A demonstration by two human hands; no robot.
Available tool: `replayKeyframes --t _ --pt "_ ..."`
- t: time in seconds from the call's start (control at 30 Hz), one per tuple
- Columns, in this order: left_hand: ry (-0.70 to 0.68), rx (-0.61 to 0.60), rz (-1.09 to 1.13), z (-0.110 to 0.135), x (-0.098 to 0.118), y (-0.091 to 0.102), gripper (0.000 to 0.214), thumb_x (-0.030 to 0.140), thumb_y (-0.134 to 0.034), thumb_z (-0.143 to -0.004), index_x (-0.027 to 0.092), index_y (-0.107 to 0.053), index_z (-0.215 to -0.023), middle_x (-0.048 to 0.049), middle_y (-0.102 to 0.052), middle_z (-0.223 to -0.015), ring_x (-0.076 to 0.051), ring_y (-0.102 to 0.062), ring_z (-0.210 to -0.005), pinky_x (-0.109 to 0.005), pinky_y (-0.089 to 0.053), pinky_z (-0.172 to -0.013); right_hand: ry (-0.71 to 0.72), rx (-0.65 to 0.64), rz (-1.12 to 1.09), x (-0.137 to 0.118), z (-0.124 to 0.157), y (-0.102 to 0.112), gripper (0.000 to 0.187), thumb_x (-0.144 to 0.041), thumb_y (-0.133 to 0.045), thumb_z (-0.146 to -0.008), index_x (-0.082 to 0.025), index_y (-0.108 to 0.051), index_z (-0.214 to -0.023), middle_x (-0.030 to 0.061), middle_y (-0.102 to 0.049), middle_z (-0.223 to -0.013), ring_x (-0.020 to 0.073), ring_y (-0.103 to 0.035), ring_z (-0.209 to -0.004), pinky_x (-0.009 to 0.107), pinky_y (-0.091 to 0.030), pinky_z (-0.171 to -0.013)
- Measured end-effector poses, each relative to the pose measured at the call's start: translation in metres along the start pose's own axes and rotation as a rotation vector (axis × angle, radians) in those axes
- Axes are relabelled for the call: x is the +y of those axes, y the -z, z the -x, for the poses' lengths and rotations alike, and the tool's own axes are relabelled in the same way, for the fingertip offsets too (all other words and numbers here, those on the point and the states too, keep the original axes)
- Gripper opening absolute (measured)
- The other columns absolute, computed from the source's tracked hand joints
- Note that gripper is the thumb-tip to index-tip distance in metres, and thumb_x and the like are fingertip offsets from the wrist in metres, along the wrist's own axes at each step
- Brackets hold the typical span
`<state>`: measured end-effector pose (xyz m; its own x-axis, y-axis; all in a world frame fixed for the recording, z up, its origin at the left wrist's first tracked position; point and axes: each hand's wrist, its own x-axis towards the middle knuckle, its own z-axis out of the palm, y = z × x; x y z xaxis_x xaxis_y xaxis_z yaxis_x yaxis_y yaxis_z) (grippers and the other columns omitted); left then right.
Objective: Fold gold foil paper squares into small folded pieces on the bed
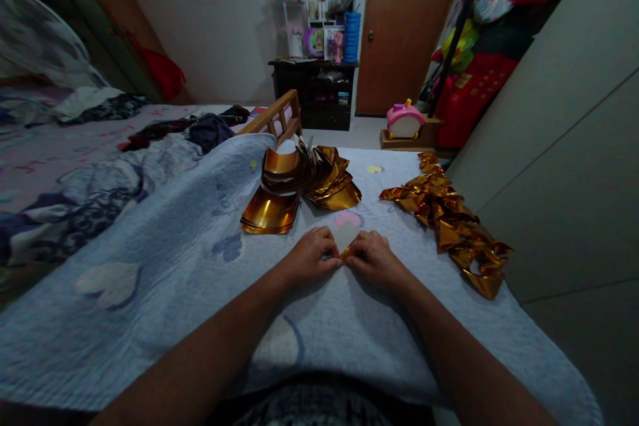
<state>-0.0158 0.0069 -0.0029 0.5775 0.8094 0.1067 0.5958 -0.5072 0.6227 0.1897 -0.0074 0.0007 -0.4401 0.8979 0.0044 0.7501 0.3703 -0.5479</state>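
Gold-and-white foil paper piece (345, 235) sits pinched between the fingertips of your left hand (315, 253) and your right hand (374, 256), on your side of the curled, fanned stack of shiny gold foil sheets (319, 185). Right of that stack lies a long heap of folded, creased gold foil pieces (444, 212); beneath it spreads a pale-blue, heart-patterned quilted cloth (344, 326).

The paper (345, 233) between the left hand (313, 254) and the right hand (370, 257) is white with a bit of shiny gold. The stacks (272, 212) past the left hand are gold. The folded bits (439, 206) to the right of the right hand are gold too. The cloth (184, 293) under both hands is light blue with white, dark blue, pink and yellow hearts (112, 283).
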Motion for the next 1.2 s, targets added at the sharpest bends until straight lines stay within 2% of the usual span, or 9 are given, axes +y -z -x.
replayKeyframes --t 0.17,0.4,0.63,1.2 --pt "0.052 -0.056 -0.036 0.002 0.001 0.006 0.001 0.019 -0.072 -0.081 0.019 -0.073 -0.081 -0.0046 -0.061 -0.096 -0.023 -0.056 -0.101 -0.035 -0.043 -0.091 -0.033 0.020 0.043 -0.002 -0.004 -0.005 0.015 -0.019 -0.060 -0.090 -0.018 -0.072 -0.081 0.0056 -0.066 -0.096 0.0197 -0.050 -0.092 0.033 -0.027 -0.080" --pt "0.101 -0.090 -0.099 0.001 0.007 0.005 0.012 0.025 -0.062 -0.090 0.018 -0.071 -0.087 -0.0060 -0.061 -0.101 -0.024 -0.054 -0.103 -0.037 -0.042 -0.093 -0.109 0.060 0.075 -0.007 -0.004 -0.009 0.011 -0.020 -0.065 -0.086 -0.016 -0.070 -0.076 0.0055 -0.066 -0.093 0.0201 -0.049 -0.091 0.033 -0.025 -0.076" --pt "0.132 -0.048 -0.211 0.002 0.007 -0.002 0.012 0.027 -0.060 -0.091 0.019 -0.067 -0.087 -0.0062 -0.060 -0.103 -0.024 -0.052 -0.103 -0.038 -0.041 -0.090 -0.103 0.104 0.093 -0.006 -0.005 -0.013 0.011 -0.021 -0.066 -0.085 -0.017 -0.069 -0.075 0.0057 -0.066 -0.090 0.0198 -0.049 -0.089 0.033 -0.024 -0.074" --pt "0.131 -0.060 -0.222 0.001 0.005 -0.003 0.009 0.026 -0.059 -0.090 0.020 -0.064 -0.087 -0.0052 -0.058 -0.101 -0.023 -0.051 -0.101 -0.037 -0.040 -0.090 -0.098 0.150 0.109 -0.005 -0.004 -0.017 0.010 -0.021 -0.067 -0.083 -0.018 -0.070 -0.074 0.0056 -0.065 -0.088 0.0203 -0.049 -0.087 0.033 -0.025 -0.075"
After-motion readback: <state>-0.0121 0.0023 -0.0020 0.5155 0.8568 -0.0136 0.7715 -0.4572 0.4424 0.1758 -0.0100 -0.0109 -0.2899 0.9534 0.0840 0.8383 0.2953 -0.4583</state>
